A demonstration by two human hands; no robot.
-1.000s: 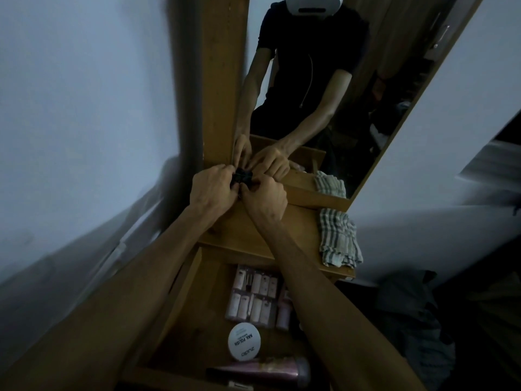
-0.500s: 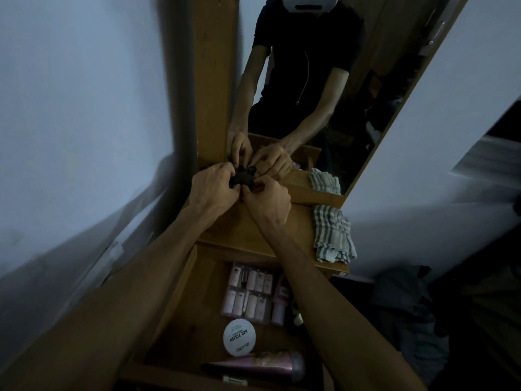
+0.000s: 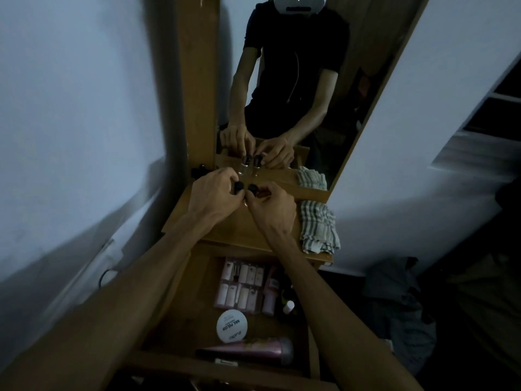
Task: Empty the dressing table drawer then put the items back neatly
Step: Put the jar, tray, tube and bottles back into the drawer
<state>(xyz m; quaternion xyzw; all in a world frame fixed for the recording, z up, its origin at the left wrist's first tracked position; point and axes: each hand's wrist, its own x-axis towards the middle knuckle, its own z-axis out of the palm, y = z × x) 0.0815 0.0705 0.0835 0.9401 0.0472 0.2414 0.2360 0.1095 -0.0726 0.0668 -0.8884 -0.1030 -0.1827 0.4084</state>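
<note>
A dim room in bluish half-light. A pale, bare wall [image 3: 70,108] fills the left side. A tall mirror [image 3: 310,80] in a wooden frame [image 3: 198,80] leans away at the far centre, above a wooden tabletop [image 3: 239,221]. Another pale wall [image 3: 451,66] rises on the right, with dark shelving [image 3: 493,117] at its far right edge. A heap of dark cloth [image 3: 400,306] lies on the shadowed floor, near right.

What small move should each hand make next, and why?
Probably set down and release: the left hand and right hand each hold a small dark-capped bottle over the tabletop, while the open drawer still holds items.
</note>
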